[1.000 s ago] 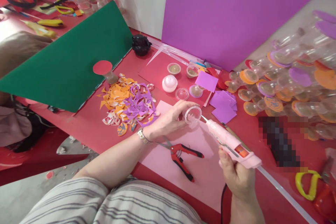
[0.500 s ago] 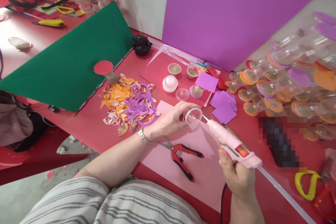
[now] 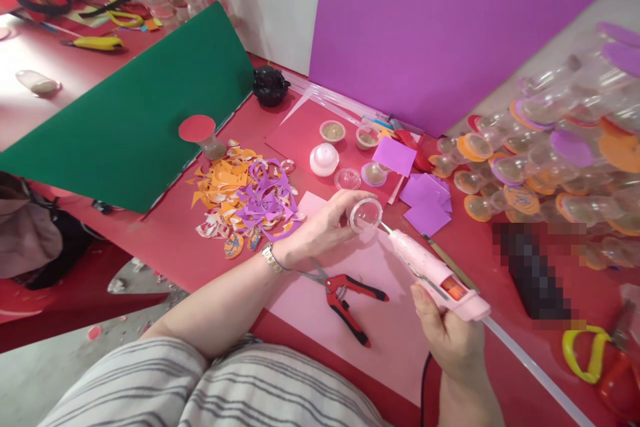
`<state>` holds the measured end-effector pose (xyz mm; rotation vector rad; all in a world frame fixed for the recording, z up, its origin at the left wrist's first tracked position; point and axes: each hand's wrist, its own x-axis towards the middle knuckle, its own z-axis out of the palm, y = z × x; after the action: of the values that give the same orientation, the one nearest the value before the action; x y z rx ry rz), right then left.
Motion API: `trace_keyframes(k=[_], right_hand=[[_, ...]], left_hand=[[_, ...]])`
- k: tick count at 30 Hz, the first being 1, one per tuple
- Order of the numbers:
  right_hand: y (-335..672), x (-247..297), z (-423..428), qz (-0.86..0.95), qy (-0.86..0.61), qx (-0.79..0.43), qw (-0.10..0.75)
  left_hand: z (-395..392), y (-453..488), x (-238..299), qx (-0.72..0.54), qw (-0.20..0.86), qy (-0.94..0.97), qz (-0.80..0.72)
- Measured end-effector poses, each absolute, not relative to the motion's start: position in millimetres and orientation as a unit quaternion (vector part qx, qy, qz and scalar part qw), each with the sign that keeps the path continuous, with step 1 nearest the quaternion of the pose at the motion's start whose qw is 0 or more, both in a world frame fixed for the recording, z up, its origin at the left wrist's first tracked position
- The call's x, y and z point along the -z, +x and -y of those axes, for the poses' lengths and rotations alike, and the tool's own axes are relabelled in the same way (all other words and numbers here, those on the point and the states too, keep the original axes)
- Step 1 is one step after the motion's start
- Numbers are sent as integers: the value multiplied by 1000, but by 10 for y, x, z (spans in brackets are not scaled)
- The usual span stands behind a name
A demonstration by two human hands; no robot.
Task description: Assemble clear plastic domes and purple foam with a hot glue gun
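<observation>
Gripping the clear cup in my left hand and, beside it, the glue gun in my right hand, I risk burns if the nozzle slips.

The red table bears paper scraps, a pink sheet and purple squares

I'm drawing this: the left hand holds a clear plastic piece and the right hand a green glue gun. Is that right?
No: the head view shows the glue gun in the right hand is pink. The left hand holds the clear plastic piece.
</observation>
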<state>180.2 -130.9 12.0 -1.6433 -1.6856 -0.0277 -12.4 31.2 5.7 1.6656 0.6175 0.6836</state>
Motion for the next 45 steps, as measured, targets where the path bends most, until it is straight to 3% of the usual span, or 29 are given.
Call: trace_keyframes(k=[15,26,45], right_hand=[[1808,-106,1303,658,-639,12,399],[1838,-92,1295,658,-636,42,402],[1805,-53,1357,602,-644,-98,463]], left_hand=[[-290,-118,-152,-268,622,684,-270],[-304,-101,-127,-251,595,723,-245],[-295,-100,-78,-291,584,708,-272]])
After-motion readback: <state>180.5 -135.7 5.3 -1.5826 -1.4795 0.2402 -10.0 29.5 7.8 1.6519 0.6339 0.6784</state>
